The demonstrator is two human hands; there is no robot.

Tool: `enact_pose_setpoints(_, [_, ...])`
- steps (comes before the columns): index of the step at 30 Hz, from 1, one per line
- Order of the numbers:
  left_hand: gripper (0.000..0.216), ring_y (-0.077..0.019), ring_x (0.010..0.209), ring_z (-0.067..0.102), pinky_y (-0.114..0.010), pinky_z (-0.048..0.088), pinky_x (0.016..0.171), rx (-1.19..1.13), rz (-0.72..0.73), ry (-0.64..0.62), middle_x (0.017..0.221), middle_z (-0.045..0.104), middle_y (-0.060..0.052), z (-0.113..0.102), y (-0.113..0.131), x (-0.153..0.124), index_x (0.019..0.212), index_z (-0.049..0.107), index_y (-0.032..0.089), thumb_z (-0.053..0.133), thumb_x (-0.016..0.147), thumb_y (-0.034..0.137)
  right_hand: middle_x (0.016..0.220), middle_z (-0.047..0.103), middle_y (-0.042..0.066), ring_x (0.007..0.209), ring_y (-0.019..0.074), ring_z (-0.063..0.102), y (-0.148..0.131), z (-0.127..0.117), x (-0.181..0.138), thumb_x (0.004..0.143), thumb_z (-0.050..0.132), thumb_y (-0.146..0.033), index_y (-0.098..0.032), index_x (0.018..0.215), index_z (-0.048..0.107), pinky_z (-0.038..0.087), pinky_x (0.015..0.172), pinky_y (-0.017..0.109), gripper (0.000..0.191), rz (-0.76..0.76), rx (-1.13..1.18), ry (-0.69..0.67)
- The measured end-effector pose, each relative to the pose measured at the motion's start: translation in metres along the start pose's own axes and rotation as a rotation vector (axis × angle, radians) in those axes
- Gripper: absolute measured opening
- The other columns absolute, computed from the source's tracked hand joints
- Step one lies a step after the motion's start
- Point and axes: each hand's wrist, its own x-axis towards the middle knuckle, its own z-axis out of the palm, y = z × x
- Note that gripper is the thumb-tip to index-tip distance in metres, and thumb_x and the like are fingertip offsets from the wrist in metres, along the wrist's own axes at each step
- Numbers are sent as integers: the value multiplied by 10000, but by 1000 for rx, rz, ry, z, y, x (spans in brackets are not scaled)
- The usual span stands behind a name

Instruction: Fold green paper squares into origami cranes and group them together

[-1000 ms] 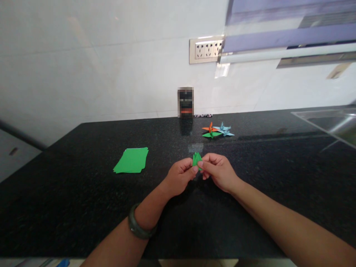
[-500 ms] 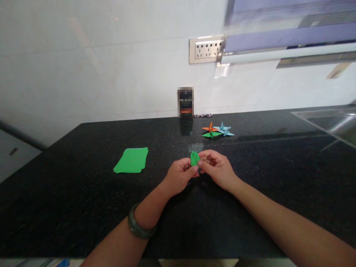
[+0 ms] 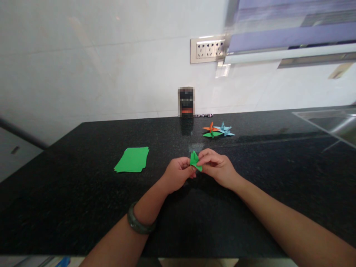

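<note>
Left hand (image 3: 176, 174) and right hand (image 3: 218, 167) both pinch folded green paper (image 3: 195, 160), its lower part hidden by fingers; green sheets (image 3: 131, 160) lie left.

This looks like a home kitchen — a long desk (image 3: 83, 207) of polished black speckled stone runs along a wall (image 3: 97, 74) clad in large glossy pale tiles; a stainless steel sink (image 3: 333, 124) is set into the stone at the far right. A multi-socket outlet plate (image 3: 208, 50) is fixed to the tiles above the desk, and just beside it, at the upper right, hangs a shiny metal-edged unit (image 3: 289, 40) — whether it is a hood or a cabinet cannot be told.
</note>
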Motion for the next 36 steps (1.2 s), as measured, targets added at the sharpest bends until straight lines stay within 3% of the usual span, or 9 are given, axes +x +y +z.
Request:
enact_pose_setpoints(5, [219,-76,496,533,-211,433,530,-170,-83,16,554,596,6,0,-2,0,682,591,116,679,640,311,833,556,25,762,125,556,1,-1,-2,710,656,-164,-232,716,700,454,655,265,81,-44,-40,-39])
enact_pose_setpoints(13, [173,-101,507,573,-265,496,574,-411,-176,-65,581,615,-11,-2,-5,0,705,596,109,635,639,264,819,549,22,725,115,558,7,-2,-2,712,635,-123,-226,733,690,447,608,248,118,-114,-107,-45])
enact_pose_setpoints(21, [307,-77,511,519,-231,460,545,-193,-122,55,581,561,10,2,-7,3,690,576,114,663,657,408,821,552,27,745,120,555,1,0,-2,737,575,-111,-227,727,683,454,635,259,159,-198,-238,-85])
enact_pose_setpoints(24, [308,-81,532,502,-246,463,566,-167,-74,69,595,543,18,2,-8,3,717,571,124,632,686,424,835,569,31,715,118,561,0,3,-2,735,552,-138,-208,812,654,471,622,262,146,-61,-100,-50])
enact_pose_setpoints(29, [252,-95,562,488,-242,431,574,-8,32,73,602,534,22,0,-6,4,713,554,143,586,727,392,625,551,-23,510,83,503,1,7,0,707,625,-276,-169,813,573,431,483,213,159,289,53,36])
enact_pose_setpoints(33, [232,-93,554,464,-221,369,544,146,116,52,578,520,25,-2,-4,3,642,540,148,551,762,346,571,559,-16,460,78,480,1,7,-1,708,622,-322,-150,693,582,377,443,204,177,342,-31,-17])
enact_pose_setpoints(36, [239,-86,559,461,-219,370,558,74,106,50,586,525,24,1,-5,2,643,548,143,562,760,352,535,548,-17,445,81,466,-3,8,-3,727,602,-320,-149,669,580,363,436,208,183,321,-56,3])
